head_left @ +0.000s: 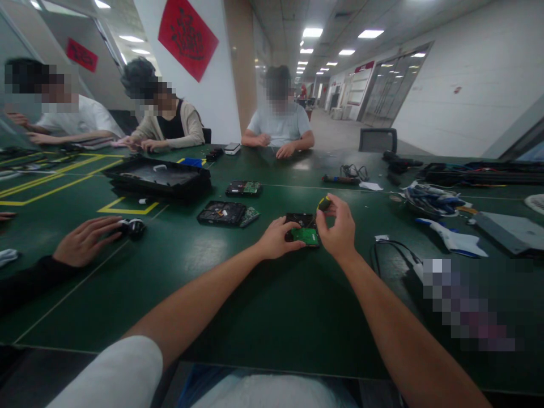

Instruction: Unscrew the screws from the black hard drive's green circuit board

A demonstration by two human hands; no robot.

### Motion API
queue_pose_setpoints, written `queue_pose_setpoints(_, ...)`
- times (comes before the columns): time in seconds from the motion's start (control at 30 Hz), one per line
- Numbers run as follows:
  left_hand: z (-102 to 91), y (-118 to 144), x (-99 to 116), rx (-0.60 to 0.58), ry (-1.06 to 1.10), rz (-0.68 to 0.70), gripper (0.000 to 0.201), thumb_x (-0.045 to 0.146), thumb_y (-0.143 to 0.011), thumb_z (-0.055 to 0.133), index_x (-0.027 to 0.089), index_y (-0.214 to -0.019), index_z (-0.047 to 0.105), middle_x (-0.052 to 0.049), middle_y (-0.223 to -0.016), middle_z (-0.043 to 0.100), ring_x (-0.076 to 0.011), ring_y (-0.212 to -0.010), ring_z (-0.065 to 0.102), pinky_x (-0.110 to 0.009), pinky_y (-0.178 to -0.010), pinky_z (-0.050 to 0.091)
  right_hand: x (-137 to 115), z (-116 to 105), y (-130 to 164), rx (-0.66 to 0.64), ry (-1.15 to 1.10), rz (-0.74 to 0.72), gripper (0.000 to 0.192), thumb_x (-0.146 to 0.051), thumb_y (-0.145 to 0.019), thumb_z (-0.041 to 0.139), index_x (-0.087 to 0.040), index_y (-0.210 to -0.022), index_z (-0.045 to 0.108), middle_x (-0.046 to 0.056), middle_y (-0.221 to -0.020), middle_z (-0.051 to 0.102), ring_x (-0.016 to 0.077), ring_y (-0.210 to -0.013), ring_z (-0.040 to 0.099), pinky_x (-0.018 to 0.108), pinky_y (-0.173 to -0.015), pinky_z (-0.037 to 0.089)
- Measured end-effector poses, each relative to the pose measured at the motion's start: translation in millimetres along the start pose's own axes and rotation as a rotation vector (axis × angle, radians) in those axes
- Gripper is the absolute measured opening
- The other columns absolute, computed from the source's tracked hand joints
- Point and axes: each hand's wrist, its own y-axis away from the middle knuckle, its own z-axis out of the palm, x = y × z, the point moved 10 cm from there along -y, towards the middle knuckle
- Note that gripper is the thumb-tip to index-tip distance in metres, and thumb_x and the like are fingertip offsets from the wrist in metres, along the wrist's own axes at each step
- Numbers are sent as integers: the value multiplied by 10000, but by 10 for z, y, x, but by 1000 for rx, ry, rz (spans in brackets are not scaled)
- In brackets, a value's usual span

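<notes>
A hard drive [302, 228] with a green circuit board facing up lies on the green table [263, 306] in front of me. My left hand [278, 238] rests on its left side and holds it down. My right hand [337, 226] grips a screwdriver with a yellow and black handle [324, 203], its tip pointing down at the drive's board.
Two more hard drives [227, 213] [243, 188] and a stack of black trays [159, 180] lie further left. Cables [429, 198], a white tool [453, 239] and a grey box [510, 229] sit at right. A neighbour's hand [87, 241] holds a small object at left. Three people sit across the table.
</notes>
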Motion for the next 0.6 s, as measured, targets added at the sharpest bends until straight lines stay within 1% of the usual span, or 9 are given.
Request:
queue_pose_setpoints(0.13,-6,1,10,-3,-13,-1,658,650,-804,736,273,-1335,644,-138,-1407,564,-385,-1391,462,-556,-1151,401,48,20,17,15,-23,16,517,-302,-959,608,-211,-1444,451,146,-1255,653,243,-962,707,459,-847,649)
queue_pose_setpoints(0.27,-11,0,21,-2,-21,2,635,637,-807,741,280,-1324,647,-126,-1386,579,-369,-1341,507,-549,-1128,424,-15,6,6,3,6,-11,517,-318,-955,614,-225,-1442,469,150,-1292,631,264,-1012,691,468,-826,651)
queue_pose_setpoints(0.37,-12,1,14,2,-21,-1,642,638,-812,735,278,-1334,640,-132,-1411,566,-380,-1365,486,-559,-1138,411,-55,3,0,-12,12,-31,507,-287,-957,598,-230,-1445,474,146,-1287,627,266,-1031,682,460,-817,650)
queue_pose_setpoints(0.47,3,-1,-3,-8,-18,-6,648,649,-809,732,280,-1335,642,-132,-1426,558,-388,-1385,469,-565,-1152,395,-20,-1,7,7,7,-20,503,-261,-947,608,-215,-1430,477,147,-1274,632,249,-979,696,451,-820,649)
queue_pose_setpoints(0.6,14,-7,-12,-9,-19,1,649,655,-809,728,277,-1331,647,-136,-1413,564,-388,-1382,472,-555,-1141,410,36,-3,13,32,-23,4,525,-277,-930,656,-205,-1418,476,142,-1250,647,236,-932,709,443,-827,648)
